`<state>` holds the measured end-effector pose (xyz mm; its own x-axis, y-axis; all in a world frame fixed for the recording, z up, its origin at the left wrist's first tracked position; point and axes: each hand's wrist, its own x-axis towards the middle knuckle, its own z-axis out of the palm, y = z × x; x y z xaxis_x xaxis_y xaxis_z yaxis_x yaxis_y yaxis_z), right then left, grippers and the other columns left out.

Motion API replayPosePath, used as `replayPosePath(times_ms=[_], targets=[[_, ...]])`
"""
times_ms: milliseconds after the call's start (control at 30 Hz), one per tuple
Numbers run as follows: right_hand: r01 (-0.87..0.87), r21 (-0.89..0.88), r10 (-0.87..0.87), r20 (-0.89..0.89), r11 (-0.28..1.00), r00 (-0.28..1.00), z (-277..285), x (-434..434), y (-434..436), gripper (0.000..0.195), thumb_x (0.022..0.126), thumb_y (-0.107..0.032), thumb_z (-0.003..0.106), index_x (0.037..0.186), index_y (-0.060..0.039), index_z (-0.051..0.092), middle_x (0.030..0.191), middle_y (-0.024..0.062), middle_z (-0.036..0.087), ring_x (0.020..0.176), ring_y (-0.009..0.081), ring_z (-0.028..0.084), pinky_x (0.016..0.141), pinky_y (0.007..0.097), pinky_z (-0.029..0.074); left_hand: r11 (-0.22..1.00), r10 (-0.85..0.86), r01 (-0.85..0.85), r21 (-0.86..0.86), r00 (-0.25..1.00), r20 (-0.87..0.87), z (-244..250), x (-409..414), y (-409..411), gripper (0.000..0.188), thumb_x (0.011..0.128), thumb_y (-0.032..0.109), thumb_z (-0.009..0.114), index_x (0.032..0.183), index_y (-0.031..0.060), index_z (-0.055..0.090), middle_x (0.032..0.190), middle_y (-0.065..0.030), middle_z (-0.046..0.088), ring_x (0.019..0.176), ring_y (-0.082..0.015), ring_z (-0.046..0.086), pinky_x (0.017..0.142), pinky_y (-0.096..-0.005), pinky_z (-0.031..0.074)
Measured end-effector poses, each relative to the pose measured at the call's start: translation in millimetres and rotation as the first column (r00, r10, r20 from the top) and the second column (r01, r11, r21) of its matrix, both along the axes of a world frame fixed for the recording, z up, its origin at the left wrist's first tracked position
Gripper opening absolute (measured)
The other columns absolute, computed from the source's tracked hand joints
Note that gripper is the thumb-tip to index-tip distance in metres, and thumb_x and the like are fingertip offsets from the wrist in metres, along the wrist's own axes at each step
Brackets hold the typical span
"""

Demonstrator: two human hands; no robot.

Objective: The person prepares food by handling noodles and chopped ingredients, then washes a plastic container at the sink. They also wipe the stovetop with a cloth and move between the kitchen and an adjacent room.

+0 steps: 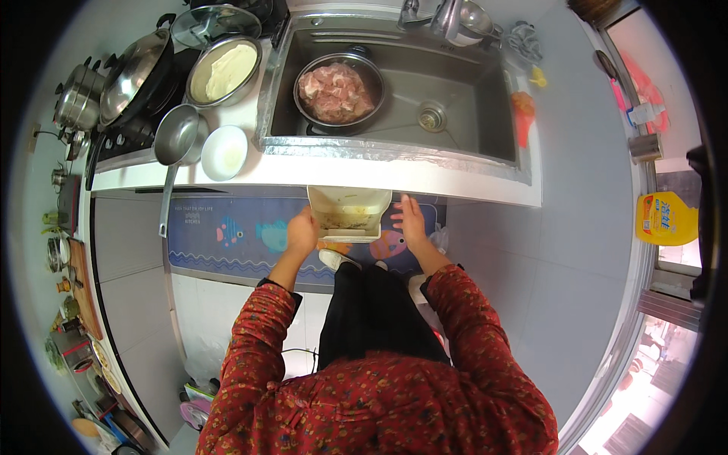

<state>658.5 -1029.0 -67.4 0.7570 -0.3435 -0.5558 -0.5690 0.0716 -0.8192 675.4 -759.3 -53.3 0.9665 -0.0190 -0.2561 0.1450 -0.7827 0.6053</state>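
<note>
Against the front edge of the counter is a small off-white plastic bin (372, 200), its mouth facing up and its inside stained brown near the bottom. My left hand (303, 232) grips the bin's left side, with some fingers hidden behind it. Just off the bin's right side, my right hand (413, 223) has its fingers apart and holds nothing. Beyond the counter edge, a dark pot (380, 94) heaped with raw meat chunks (336, 94) stands in the left part of the sink (472, 91).
Left of the sink are a metal bowl of dough (230, 73), a long-handled metal ladle (177, 136) and a white bowl (225, 153). A lidded wok (136, 74) sits on the stove. Below lies a blue fish-patterned mat (199, 250); a yellow jug (666, 219) is at right.
</note>
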Motion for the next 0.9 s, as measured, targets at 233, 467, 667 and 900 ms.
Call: replayPosePath(times_ms=[233,467,667,900], targets=[[0.325,0.421,-0.345,-0.032,0.846,0.938,-57,23,-15,0.033,0.089,-0.014,0.056,0.120,-0.0073,0.050,0.109,0.0070,0.058,0.092,0.0188,0.058,0.078,0.0322,0.047,0.999,0.007,-0.009,-0.045,0.999,-0.039,1,-2,-1,0.023,0.082,0.006,0.049,0.102,0.0023,0.057,0.077,-0.0257,0.061,0.071,-0.0430,0.059,0.062,-0.0496,0.046],[0.528,0.707,-0.648,-0.128,0.471,0.750,-31,34,-3,0.024,0.091,-0.006,0.050,0.114,-0.0092,0.050,0.110,0.0071,0.056,0.104,0.0207,0.053,0.091,0.0380,0.042,1.000,0.024,-0.024,-0.003,0.999,-0.049,-13,-3,3,0.019,0.082,0.006,0.048,0.098,0.0015,0.056,0.073,-0.0246,0.060,0.068,-0.0426,0.058,0.059,-0.0499,0.045],[0.420,0.809,-0.563,-0.136,0.412,0.815,-22,32,-8,0.019,0.089,-0.007,0.054,0.108,-0.0110,0.052,0.106,0.0052,0.057,0.100,0.0212,0.054,0.092,0.0383,0.043,0.998,0.035,-0.035,-0.054,0.999,-0.006,-10,-2,-2,0.019,0.083,0.008,0.047,0.098,0.0011,0.056,0.071,-0.0243,0.060,0.066,-0.0423,0.058,0.058,-0.0495,0.045],[0.378,0.749,-0.495,-0.077,0.544,0.865,-30,17,-5,0.016,0.088,-0.007,0.057,0.101,-0.0150,0.053,0.097,0.0025,0.058,0.092,0.0177,0.055,0.084,0.0362,0.045,0.998,-0.017,0.015,0.055,0.999,0.036,-26,-1,8,0.022,0.087,0.009,0.044,0.103,-0.0009,0.055,0.064,-0.0182,0.060,0.049,-0.0283,0.062,0.042,-0.0370,0.052]])
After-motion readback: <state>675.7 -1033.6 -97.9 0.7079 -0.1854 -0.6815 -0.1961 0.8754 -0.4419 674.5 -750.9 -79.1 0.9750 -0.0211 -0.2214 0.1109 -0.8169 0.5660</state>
